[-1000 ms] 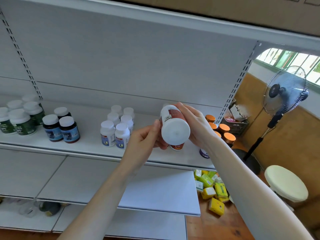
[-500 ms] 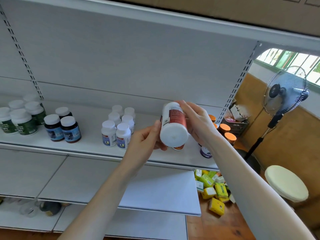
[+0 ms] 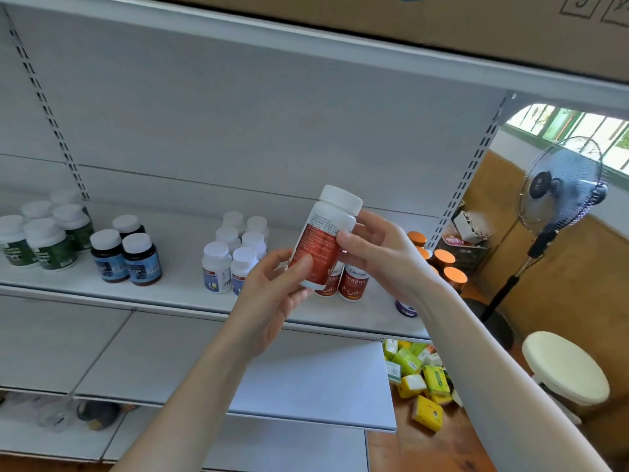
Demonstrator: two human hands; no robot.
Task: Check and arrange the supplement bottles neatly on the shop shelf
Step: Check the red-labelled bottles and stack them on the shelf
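Red-labelled, white-capped bottle (image 3: 323, 240) tilts above the shelf (image 3: 177, 287), grasped in both grips: left hand (image 3: 272, 294) pinching its base, right hand (image 3: 381, 253) its upper side; 2 matching bottles (image 3: 352, 284) stand just behind.

Red-labelled bottle (image 3: 325, 238) held upright; white-capped.

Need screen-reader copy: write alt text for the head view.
A tilted white-capped, red-labelled plastic bottle is held before a white metal shop shelf, left hand at its base, right hand below its cap. Other bottles stand grouped on it.
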